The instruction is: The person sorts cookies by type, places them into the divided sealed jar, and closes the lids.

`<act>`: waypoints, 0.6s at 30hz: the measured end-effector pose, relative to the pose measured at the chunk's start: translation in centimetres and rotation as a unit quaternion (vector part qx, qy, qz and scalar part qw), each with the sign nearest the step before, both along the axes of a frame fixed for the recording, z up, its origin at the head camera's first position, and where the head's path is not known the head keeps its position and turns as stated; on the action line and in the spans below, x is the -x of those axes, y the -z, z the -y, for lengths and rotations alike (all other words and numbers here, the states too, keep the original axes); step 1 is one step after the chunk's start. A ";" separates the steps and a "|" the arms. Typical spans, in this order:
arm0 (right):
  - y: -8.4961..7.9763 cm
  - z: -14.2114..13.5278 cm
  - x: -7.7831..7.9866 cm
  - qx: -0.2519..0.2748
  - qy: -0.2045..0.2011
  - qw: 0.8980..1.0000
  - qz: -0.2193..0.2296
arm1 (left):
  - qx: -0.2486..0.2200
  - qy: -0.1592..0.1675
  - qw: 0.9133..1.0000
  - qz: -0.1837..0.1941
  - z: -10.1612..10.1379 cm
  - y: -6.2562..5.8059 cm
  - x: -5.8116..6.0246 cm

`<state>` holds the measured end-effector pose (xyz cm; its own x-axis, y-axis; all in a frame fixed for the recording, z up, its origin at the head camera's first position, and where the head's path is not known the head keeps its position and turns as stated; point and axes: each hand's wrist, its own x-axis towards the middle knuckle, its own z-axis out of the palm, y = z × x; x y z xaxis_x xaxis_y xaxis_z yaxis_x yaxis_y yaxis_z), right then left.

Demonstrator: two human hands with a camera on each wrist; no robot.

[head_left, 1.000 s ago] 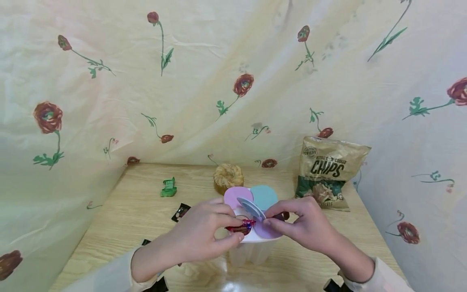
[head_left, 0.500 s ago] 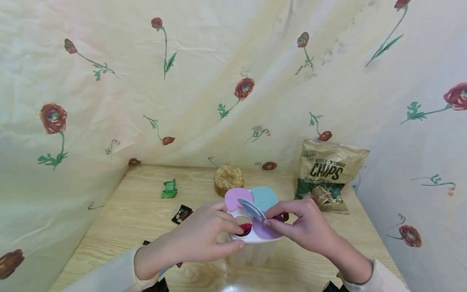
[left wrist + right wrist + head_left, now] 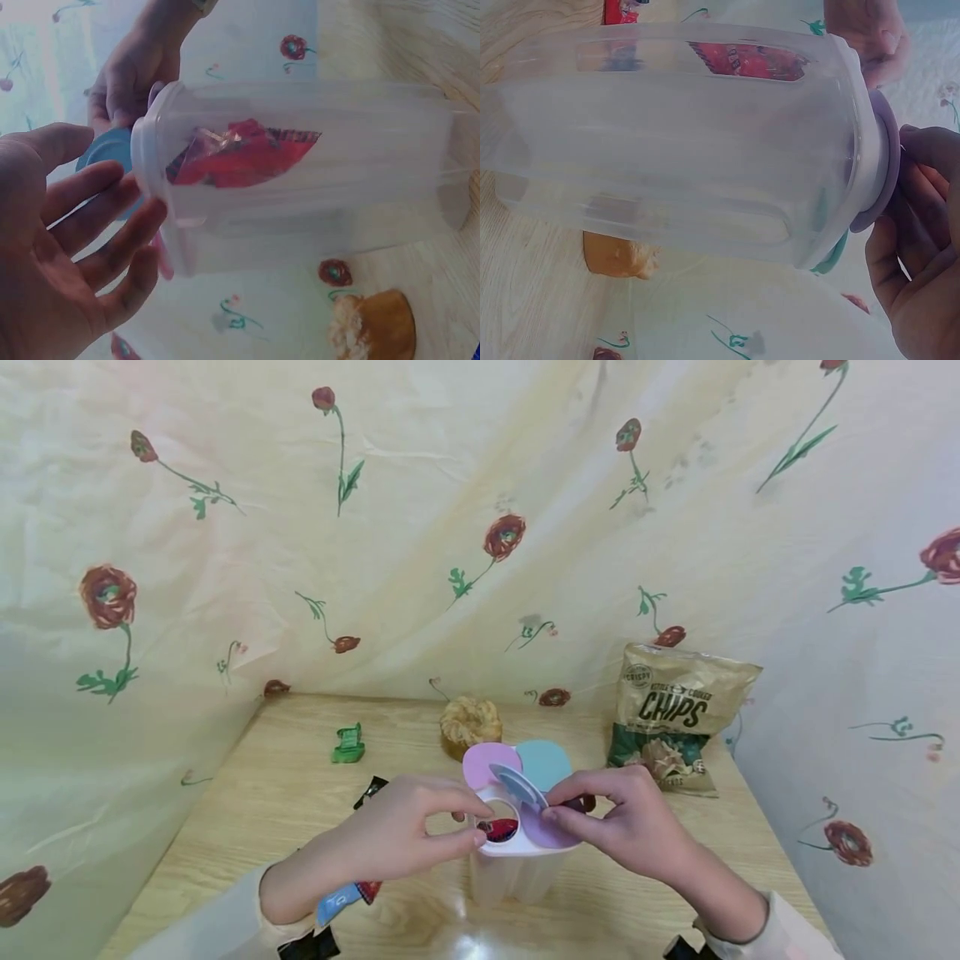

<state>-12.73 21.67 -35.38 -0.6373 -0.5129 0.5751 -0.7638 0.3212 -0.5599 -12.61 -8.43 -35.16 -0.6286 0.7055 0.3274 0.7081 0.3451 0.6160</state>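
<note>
A clear plastic container (image 3: 498,881) stands upright on the table under a white top with pink, teal and purple round lids. My right hand (image 3: 633,822) pinches the edge of a raised grey-blue lid (image 3: 517,785), tilted up beside an uncovered round hole. Through the container's wall, the left wrist view shows a red wrapped snack (image 3: 244,154) inside, just below the top. My left hand (image 3: 412,822) is at the hole's near left, thumb and fingers spread apart around the rim. Nothing is held in it. In the right wrist view the right fingertips (image 3: 907,142) are right at the purple lid (image 3: 885,161).
Behind the container sits a ring-shaped pastry (image 3: 470,722). A chips bag (image 3: 675,718) leans at the back right. At left lie a green wrapped piece (image 3: 348,743), a black packet (image 3: 371,791) and a blue packet (image 3: 337,903), partly behind the left arm.
The left hand has let go of the red wrapped snack, which has dropped into the hole, and has drawn back slightly left. The right hand still holds the raised lid.
</note>
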 end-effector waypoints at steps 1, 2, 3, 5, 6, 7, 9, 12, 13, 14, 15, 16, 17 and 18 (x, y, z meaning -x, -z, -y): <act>0.0 0.1 0.0 0.001 -0.001 1.000 -0.002 | -0.009 -0.003 1.000 0.014 0.3 0.0 0.0; 0.0 0.1 0.0 0.004 -0.003 1.000 -0.006 | -0.016 -0.006 0.999 0.030 0.6 0.0 0.0; -0.1 0.1 0.0 0.006 -0.005 1.000 -0.012 | -0.023 -0.008 0.999 0.044 0.9 0.0 0.1; -0.1 0.2 0.0 0.011 -0.008 1.000 -0.020 | -0.028 -0.018 0.997 0.065 1.6 0.1 0.2; -0.1 0.2 0.0 0.012 -0.007 1.000 -0.020 | -0.029 -0.025 0.996 0.076 1.9 0.1 0.3; -0.1 0.2 0.0 0.012 -0.006 1.000 -0.020 | -0.028 -0.037 0.995 0.085 2.4 0.3 0.5; -0.2 0.2 0.0 0.011 -0.002 1.000 -0.014 | -0.027 -0.061 0.993 0.094 3.5 0.8 1.2; -0.2 0.2 0.0 0.006 0.001 1.000 -0.008 | -0.023 -0.100 0.988 0.116 5.7 2.1 3.0; -0.2 0.2 0.0 0.005 0.002 1.000 -0.008 | -0.023 -0.110 0.985 0.129 6.6 2.8 3.7; -0.2 0.2 0.0 0.004 0.002 1.000 -0.008 | -0.023 -0.117 0.982 0.143 7.4 3.5 4.4; -0.2 0.2 0.0 0.005 0.001 1.000 -0.009 | -0.022 -0.123 0.979 0.163 8.3 4.1 5.1; -0.1 0.3 0.0 0.006 -0.001 1.000 -0.013 | -0.018 -0.132 0.973 0.186 9.0 4.8 5.6; -0.1 0.3 0.1 0.009 -0.004 1.000 -0.015 | -0.016 -0.140 0.968 0.209 9.8 5.5 6.2; 0.0 0.3 0.1 0.011 -0.007 1.000 -0.018 | -0.013 -0.148 0.962 0.230 10.4 6.2 6.7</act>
